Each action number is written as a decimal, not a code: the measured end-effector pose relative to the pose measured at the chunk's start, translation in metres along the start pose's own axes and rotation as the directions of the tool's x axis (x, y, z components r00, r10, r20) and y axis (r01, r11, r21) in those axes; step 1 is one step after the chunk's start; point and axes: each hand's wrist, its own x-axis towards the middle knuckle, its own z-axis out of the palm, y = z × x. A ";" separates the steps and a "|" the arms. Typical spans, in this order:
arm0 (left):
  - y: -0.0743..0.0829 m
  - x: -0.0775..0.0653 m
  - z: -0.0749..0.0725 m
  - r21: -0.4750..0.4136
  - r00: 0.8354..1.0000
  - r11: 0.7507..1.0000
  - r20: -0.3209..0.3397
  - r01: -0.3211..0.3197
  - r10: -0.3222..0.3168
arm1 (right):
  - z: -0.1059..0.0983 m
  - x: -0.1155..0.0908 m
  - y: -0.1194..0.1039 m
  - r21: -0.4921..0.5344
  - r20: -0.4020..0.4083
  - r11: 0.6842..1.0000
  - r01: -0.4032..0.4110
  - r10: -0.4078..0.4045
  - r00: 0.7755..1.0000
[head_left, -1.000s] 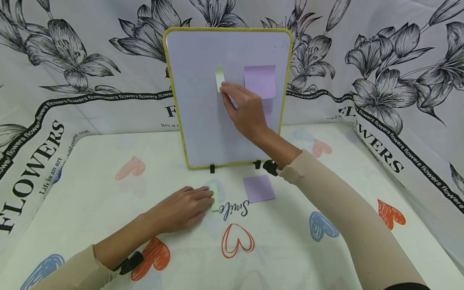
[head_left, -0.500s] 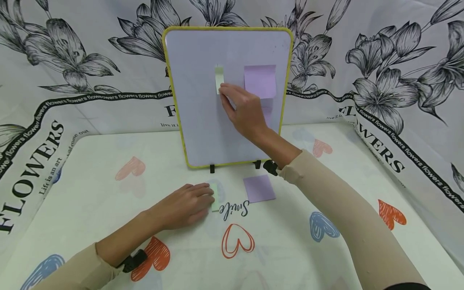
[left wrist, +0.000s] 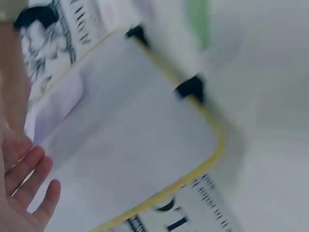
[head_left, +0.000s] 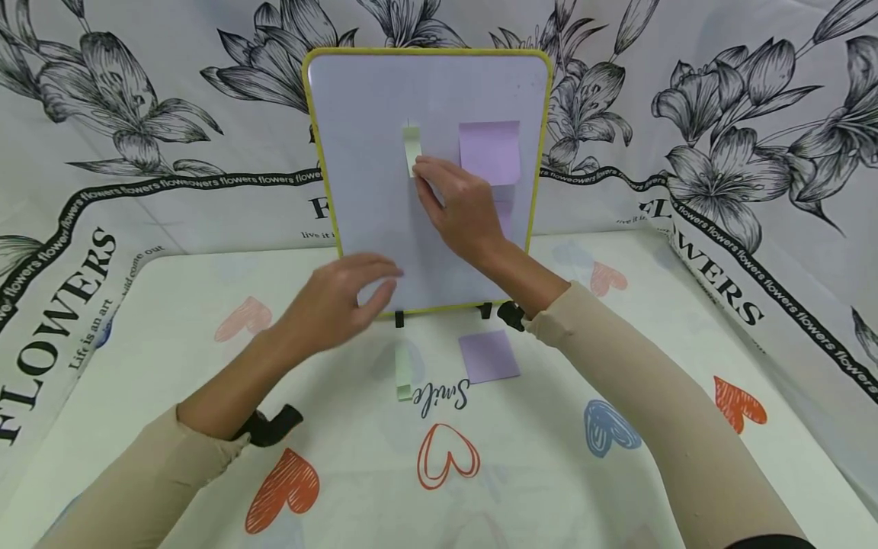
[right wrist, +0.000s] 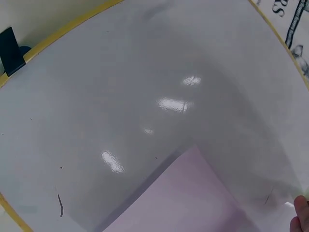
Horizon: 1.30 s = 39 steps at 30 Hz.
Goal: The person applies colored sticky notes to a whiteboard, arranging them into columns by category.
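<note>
You are pressing the green sticky strip (head_left: 411, 145) onto the whiteboard (head_left: 363, 191) with right hand (head_left: 458, 210) fingertips; your left hand (head_left: 336, 301), loosely open and empty, is hovering. Next, smooth it flat.

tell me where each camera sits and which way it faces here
Head: worn on the head, looking forward and down at the whiteboard, the table, the green strip and purple note on the board; left hand, right hand and both sleeves show.
Left wrist: on the left wrist, facing the board's yellow-edged corner, blurred; fingers show.
Right wrist: on the right wrist, close to the board face and a purple note; a fingertip shows.
Shared: all three see the whiteboard.
</note>
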 end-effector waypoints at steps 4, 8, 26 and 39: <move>-0.009 0.036 -0.018 0.102 0.988 0.995 -0.154 0.024 -0.009 | 0.001 0.000 0.000 -0.013 0.006 1.000 -0.004 0.004 1.000; -0.016 0.063 -0.025 0.207 0.989 0.978 -0.145 0.027 0.004 | 0.002 0.000 -0.001 -0.010 0.012 1.000 -0.005 0.005 1.000; -0.033 0.102 -0.025 0.483 0.999 0.876 -0.028 -0.012 0.030 | 0.004 0.000 0.000 -0.008 0.017 1.000 -0.001 0.001 1.000; -0.040 0.099 -0.024 0.555 0.999 0.832 -0.015 -0.025 0.041 | -0.001 0.006 0.009 -0.379 0.044 0.918 0.117 -0.109 0.993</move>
